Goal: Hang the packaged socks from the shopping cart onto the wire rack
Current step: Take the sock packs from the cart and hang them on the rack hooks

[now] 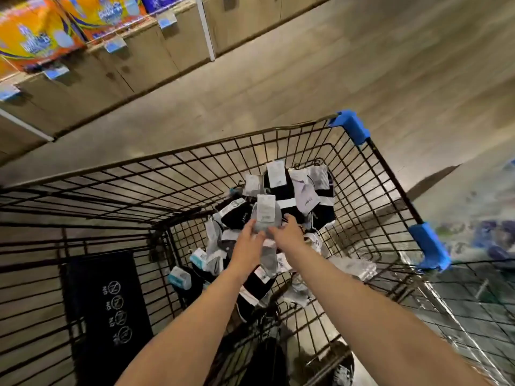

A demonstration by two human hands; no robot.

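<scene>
Both my arms reach down into a black wire shopping cart point(362, 174) with blue corner guards. A heap of packaged socks point(295, 196), black, white and grey with paper labels, lies in its basket. Between my hands is a grey sock pack point(264, 215) with a white label card standing upright. My left hand point(249, 240) grips its left side, and my right hand point(287, 234) holds its right side with fingers curled toward it. No wire rack is in view.
A store shelf point(145, 51) with orange product packs point(36, 34) and blue price tags runs along the upper left. The aisle floor point(334, 79) stretches beyond the cart. A black child-seat flap point(106, 310) sits at the cart's left, and blurred goods at the right edge.
</scene>
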